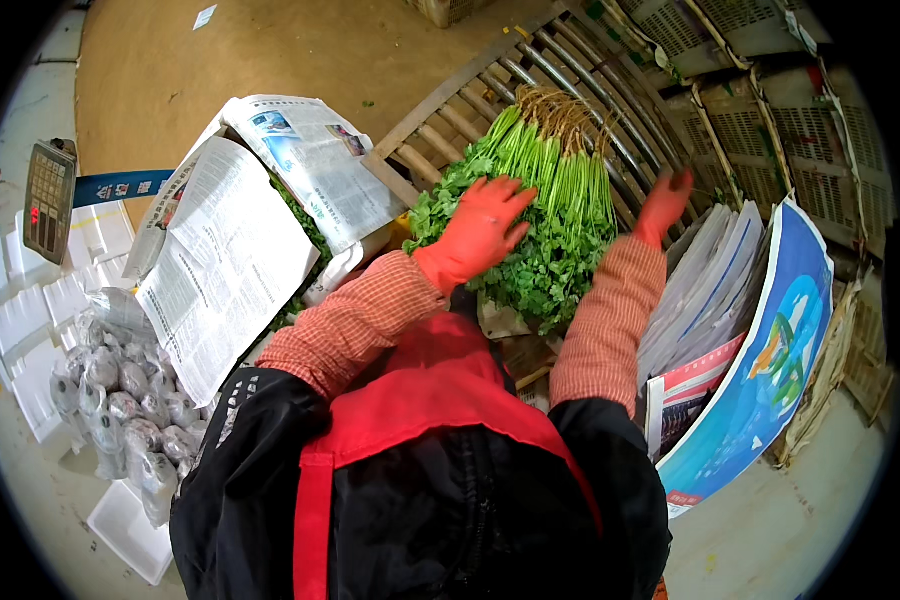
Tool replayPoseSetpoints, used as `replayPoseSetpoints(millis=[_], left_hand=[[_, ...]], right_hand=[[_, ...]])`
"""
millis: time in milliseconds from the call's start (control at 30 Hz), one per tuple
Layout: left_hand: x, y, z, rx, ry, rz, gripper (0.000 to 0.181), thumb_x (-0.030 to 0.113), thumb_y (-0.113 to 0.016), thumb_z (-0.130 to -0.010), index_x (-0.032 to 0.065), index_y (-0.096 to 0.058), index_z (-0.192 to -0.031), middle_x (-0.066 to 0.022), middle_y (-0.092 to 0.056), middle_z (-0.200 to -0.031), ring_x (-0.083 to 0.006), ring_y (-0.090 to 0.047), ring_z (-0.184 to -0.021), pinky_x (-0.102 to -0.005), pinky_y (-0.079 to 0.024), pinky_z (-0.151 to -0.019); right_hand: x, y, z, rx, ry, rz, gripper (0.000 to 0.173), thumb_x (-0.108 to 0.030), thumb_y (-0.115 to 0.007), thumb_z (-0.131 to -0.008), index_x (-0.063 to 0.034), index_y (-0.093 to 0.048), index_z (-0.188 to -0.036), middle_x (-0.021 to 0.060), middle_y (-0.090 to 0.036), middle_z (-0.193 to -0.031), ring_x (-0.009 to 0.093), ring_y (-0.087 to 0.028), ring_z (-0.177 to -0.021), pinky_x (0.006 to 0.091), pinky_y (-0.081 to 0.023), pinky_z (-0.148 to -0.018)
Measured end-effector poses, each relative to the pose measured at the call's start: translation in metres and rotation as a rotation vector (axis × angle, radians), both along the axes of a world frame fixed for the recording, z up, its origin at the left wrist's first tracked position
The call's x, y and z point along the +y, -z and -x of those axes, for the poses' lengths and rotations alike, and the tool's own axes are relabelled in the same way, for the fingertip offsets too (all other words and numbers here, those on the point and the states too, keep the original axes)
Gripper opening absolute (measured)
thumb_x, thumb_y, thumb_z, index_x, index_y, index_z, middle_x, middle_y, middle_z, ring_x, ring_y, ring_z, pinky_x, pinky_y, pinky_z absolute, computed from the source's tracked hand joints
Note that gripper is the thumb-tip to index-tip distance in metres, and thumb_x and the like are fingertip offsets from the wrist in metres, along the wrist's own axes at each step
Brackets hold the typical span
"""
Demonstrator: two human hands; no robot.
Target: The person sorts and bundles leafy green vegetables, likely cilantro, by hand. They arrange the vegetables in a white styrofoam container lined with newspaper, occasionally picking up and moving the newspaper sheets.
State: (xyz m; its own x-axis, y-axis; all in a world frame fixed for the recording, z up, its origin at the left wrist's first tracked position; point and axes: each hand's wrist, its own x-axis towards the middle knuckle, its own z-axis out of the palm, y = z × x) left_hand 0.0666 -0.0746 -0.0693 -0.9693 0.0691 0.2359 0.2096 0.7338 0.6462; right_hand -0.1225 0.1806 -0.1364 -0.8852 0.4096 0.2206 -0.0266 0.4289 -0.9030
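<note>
A broad bunch of cilantro (544, 195) lies in front of me on a rack of metal rollers (440, 142), its brown roots pointing away and its leaves towards my body. My left hand (484, 229), in an orange-red rubber glove, rests on the leaves at the bunch's left side, fingers spread. To the right of the stems is my right hand (666, 202), gloved alike and blurred by motion. It appears apart from the bunch, above the rollers; its fingers are too blurred to judge.
Newspaper sheets (229, 255) drape a container of greens (298, 217) at left. Beyond stand a scale display (49, 199), white foam trays (26, 322) and plastic-wrapped bundles (131, 397). At right are stacked plastic sheets (701, 292), a blue printed board (772, 360) and plastic crates (787, 142).
</note>
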Motion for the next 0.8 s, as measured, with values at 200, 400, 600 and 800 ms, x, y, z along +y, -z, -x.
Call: replayPoseSetpoints(millis=[200, 400, 600, 800], left_hand=[[-0.074, 0.017, 0.031, -0.394, -0.334, 0.047, 0.043, 0.038, -0.058, -0.088, -0.0024, -0.062, -0.102, -0.0221, -0.064, -0.098, -0.0375, -0.061, -0.094, -0.044, -0.047, -0.084], [-0.036, 0.021, 0.052, -0.732, -0.195, 0.076, 0.071, 0.065, -0.044, -0.085, -0.0037, -0.064, -0.091, -0.0229, -0.065, -0.09, -0.0381, -0.063, -0.086, -0.0449, -0.049, -0.079], [0.002, 0.038, 0.009, -0.689, -0.405, -0.427, 0.07, 0.06, -0.055, -0.081, -0.0053, -0.055, -0.106, -0.0285, -0.062, -0.098, -0.0433, -0.06, -0.093, -0.0453, -0.048, -0.082], [-0.076, -0.038, -0.045, -0.418, -0.616, -0.662, 0.067, 0.052, -0.066, -0.076, -0.0037, -0.052, -0.111, -0.0297, -0.061, -0.098, -0.045, -0.059, -0.094, -0.0455, -0.048, -0.082]], right_hand=[[-0.002, -0.014, -0.091, -0.523, -0.319, -0.411, 0.052, -0.042, -0.051, -0.092, -0.0003, -0.056, -0.121, 0.023, -0.063, -0.109, 0.038, -0.058, -0.104, 0.0382, -0.045, -0.088], [-0.034, -0.005, -0.106, -0.626, -0.536, -0.321, 0.061, -0.052, -0.048, -0.091, 0.0006, -0.056, -0.121, 0.0248, -0.061, -0.113, 0.04, -0.057, -0.106, 0.0389, -0.042, -0.09], [-0.085, -0.03, -0.128, -0.687, -0.663, -0.039, 0.043, -0.03, -0.057, -0.092, 0.0021, -0.056, -0.121, 0.0136, -0.062, -0.114, 0.021, -0.056, -0.102, 0.0316, -0.042, -0.089], [-0.135, -0.031, -0.123, -0.645, -0.915, 0.075, 0.042, -0.024, -0.055, -0.093, 0.0027, -0.052, -0.126, 0.0121, -0.059, -0.119, 0.019, -0.054, -0.108, 0.0315, -0.04, -0.092]])
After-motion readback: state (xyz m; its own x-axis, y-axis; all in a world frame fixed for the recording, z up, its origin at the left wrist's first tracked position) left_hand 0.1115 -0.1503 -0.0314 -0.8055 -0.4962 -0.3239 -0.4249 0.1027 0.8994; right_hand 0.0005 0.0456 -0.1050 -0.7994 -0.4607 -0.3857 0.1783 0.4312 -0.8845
